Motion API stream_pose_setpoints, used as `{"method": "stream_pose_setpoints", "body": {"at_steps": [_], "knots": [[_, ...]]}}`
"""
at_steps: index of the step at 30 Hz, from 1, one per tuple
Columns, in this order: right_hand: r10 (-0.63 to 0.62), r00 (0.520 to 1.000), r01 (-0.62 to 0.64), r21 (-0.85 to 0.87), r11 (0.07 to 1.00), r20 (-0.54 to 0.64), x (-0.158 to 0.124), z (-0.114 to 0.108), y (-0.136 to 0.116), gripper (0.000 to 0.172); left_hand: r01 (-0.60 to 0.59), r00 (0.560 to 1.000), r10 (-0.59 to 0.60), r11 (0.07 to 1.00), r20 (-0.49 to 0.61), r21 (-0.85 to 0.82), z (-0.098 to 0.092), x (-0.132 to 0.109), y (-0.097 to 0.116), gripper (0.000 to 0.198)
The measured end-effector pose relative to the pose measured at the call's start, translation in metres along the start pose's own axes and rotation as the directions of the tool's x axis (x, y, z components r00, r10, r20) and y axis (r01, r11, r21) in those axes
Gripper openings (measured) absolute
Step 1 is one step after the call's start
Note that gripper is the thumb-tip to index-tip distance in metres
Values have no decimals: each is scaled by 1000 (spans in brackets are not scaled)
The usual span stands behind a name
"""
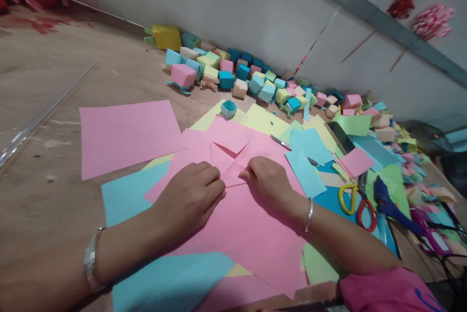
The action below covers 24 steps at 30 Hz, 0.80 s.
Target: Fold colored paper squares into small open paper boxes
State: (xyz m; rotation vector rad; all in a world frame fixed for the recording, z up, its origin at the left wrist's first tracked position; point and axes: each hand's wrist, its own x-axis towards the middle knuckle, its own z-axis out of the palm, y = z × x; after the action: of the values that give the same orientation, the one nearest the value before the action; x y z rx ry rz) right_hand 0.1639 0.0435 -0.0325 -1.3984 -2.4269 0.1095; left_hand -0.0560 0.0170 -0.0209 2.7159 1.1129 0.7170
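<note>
A piece of pink paper (221, 157) is folded with flaps meeting toward its middle, like an envelope. My left hand (193, 195) is closed at its lower left edge, fingers curled and pressed together on the paper. At the right edge my right hand (269, 183) is closed too, thumb and fingers pinching the fold. Both fingertips are partly hidden. Larger pink sheets (255, 234) lie spread underneath the folded piece. Just beyond it stands a small light-blue open paper box (229, 109).
Many small coloured paper cubes (226, 79) line the wall. To the right lie a phone (339, 137), scissors with yellow and red handles (366, 212), a blue glue gun (392, 205) with cables, and paper scraps. A separate pink sheet (127, 137) lies left.
</note>
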Motion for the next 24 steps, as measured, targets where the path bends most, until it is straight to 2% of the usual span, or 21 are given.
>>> {"method": "stream_pose_setpoints", "body": {"at_steps": [4, 8, 13, 17, 21, 24], "knots": [[-5, 1000, 5, 30, 1000, 14, -2, -2, 0, 34, -48, 999, 48, 998, 12, 32, -1, 1, -1, 26], [24, 999, -25, 74, 997, 24, -2, -4, 0, 30, -114, 990, 106, 990, 97, 82, 0, 1, -2, 24], [53, 998, -56, 80, 995, 41, 0, -5, -1, 28, -96, 986, 81, 990, 148, 99, 2, 4, -3, 13], [7, 1000, -8, 44, 999, 8, -2, -3, 0, 30, -108, 981, 82, 984, 178, 143, 1, 8, -2, 25], [-45, 999, 46, 86, 995, -11, 1, -2, 7, 33, -108, 977, 70, 977, 201, 182, 0, 9, 1, 26], [-56, 996, 44, 148, 988, 75, 6, -10, 17, 38, -114, 972, 69, 974, 223, 194, 0, 9, 1, 27]]}}
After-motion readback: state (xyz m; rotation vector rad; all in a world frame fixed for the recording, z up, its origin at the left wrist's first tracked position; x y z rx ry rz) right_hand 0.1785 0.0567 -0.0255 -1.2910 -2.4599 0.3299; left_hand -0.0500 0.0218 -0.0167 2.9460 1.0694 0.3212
